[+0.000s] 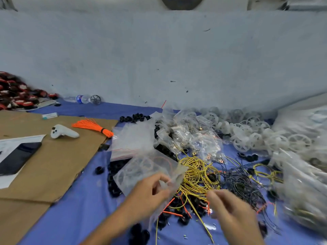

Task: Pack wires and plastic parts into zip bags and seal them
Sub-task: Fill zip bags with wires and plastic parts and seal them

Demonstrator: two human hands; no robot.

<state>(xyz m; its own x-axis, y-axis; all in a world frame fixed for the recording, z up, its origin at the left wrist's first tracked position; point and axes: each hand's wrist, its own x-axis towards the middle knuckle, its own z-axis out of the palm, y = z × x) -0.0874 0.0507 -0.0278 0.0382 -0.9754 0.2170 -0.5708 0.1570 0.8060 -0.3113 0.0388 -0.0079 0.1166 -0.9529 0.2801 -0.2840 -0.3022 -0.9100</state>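
Blue cloth surface [79, 200], cluttered: my left hand [150, 191] pinches a clear plastic zip bag [141, 170] at its mouth; my right hand [230, 207] curls beside tangled yellow wires [196, 172], grip unclear. Snagged loops could drag neighbours along.

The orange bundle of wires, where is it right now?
In the head view, the orange wire bundle lies left of centre on the far right corner of the brown cardboard, between the white controller and a pile of clear zip bags.
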